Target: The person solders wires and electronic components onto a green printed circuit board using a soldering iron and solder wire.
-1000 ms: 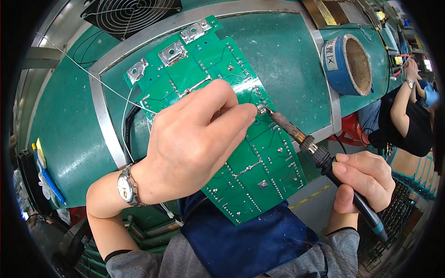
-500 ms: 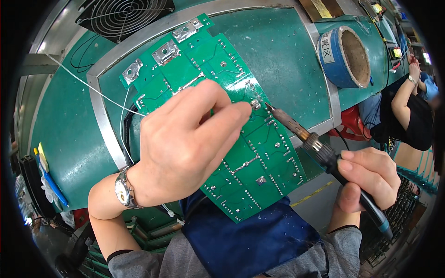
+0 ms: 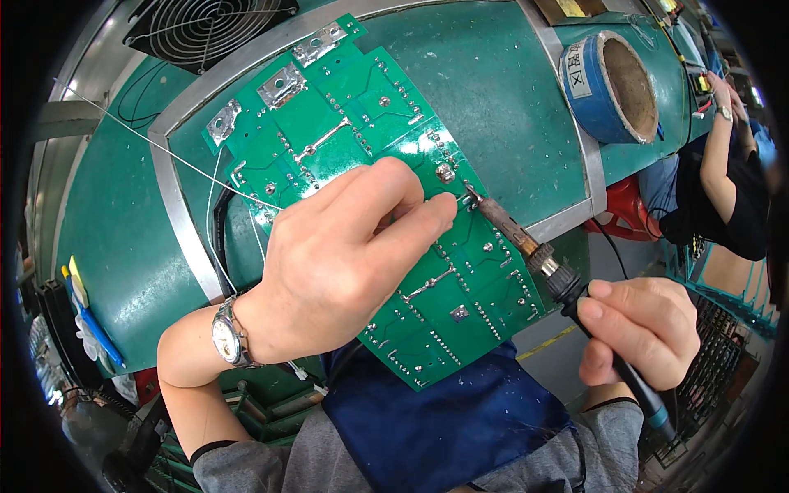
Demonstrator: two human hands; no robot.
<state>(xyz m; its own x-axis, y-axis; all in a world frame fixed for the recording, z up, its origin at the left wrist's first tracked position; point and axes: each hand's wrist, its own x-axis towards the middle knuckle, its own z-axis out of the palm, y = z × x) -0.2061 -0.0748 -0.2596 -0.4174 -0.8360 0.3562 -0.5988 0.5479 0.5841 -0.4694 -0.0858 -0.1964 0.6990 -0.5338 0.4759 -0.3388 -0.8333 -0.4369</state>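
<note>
A large green circuit board (image 3: 485, 304) lies slanted in front of me, its soldered side up, with rows of shiny joints. My left hand (image 3: 353, 238) is over its middle, finger and thumb pinched on a thin solder wire (image 3: 173, 151) that runs in from the far left. A short end of the wire pokes out past the fingertips. In my right hand (image 3: 645, 329) is a soldering iron (image 3: 542, 261), held by its black handle. Its tip meets the board's right side at a joint close to my left fingertips and the wire end.
A black fan with a round grille (image 3: 214, 25) stands at the far left. Beyond the board on the right sits a blue round container (image 3: 588, 115). A metal strip (image 3: 177, 197) frames the green work surface. Another person (image 3: 715, 172) works at the far right.
Both hands have shifted slightly: the iron's tip and left fingertips now meet at a joint a little nearer me. The board has slid slightly up and left in view.
</note>
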